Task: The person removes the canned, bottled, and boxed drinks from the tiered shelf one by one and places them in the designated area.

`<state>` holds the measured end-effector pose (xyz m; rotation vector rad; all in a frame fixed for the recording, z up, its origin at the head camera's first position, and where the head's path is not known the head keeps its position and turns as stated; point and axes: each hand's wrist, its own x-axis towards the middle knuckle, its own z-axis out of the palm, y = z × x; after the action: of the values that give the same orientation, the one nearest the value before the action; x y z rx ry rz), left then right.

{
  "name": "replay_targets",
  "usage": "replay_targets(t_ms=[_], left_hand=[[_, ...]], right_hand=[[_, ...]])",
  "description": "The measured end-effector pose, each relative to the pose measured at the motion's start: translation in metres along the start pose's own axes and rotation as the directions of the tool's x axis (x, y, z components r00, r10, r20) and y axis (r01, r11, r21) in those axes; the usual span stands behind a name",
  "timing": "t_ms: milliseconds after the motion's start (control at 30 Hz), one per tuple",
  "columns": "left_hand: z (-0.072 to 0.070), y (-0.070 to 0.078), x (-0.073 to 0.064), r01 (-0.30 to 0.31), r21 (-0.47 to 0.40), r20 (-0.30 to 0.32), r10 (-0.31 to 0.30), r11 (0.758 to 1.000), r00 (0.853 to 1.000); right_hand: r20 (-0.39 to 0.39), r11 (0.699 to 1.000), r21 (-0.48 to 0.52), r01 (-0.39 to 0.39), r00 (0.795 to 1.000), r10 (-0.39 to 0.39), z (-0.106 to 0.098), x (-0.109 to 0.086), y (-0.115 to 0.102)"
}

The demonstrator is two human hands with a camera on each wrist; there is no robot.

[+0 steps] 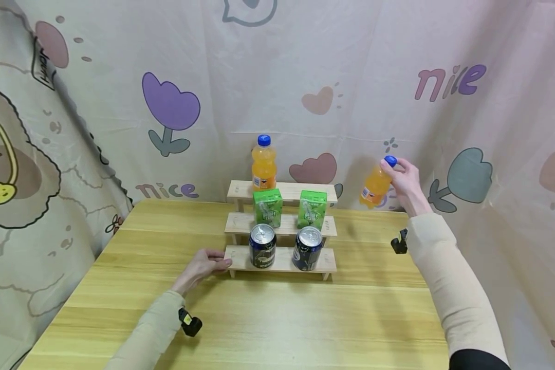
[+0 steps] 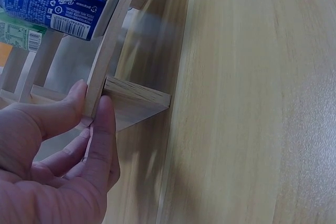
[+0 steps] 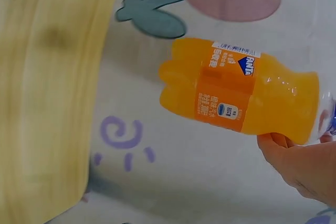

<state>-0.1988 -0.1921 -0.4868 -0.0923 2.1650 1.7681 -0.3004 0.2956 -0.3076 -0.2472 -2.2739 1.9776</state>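
My right hand (image 1: 406,182) grips an orange soda bottle (image 1: 375,184) near its blue cap, holding it tilted in the air right of the shelf. The bottle's Fanta label (image 3: 226,87) shows in the right wrist view. With thumb and fingers, my left hand (image 1: 203,264) pinches the left end of the lowest step of a three-step wooden shelf (image 1: 282,259). On that step stand two dark soda cans (image 1: 262,246). Two green drink cartons (image 1: 267,208) sit on the middle step. Another orange soda bottle (image 1: 264,164) stands upright at the left of the top step.
The shelf stands on a wooden table (image 1: 305,318), towards its back edge. A printed curtain (image 1: 259,77) hangs close behind the table and along both sides.
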Motion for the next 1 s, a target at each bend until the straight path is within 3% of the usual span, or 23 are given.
replay_targets(t_ms=[133,467,1000], left_hand=[[0.000,-0.001,-0.001,-0.005,0.001,0.002,0.005,1.000,1.000],[0.003,-0.001,-0.003,0.002,0.000,-0.002,-0.002,1.000,1.000],[0.004,0.000,-0.003,0.005,-0.002,-0.018,-0.005,1.000,1.000]], right_hand=[[-0.027,0.999,-0.047,-0.023,0.999,0.022,-0.007,0.000,0.017],[-0.078,0.994,-0.043,-0.102,0.992,0.099,-0.019,-0.003,0.056],[-0.138,0.980,-0.135,-0.147,0.982,0.128,-0.025,-0.004,0.103]])
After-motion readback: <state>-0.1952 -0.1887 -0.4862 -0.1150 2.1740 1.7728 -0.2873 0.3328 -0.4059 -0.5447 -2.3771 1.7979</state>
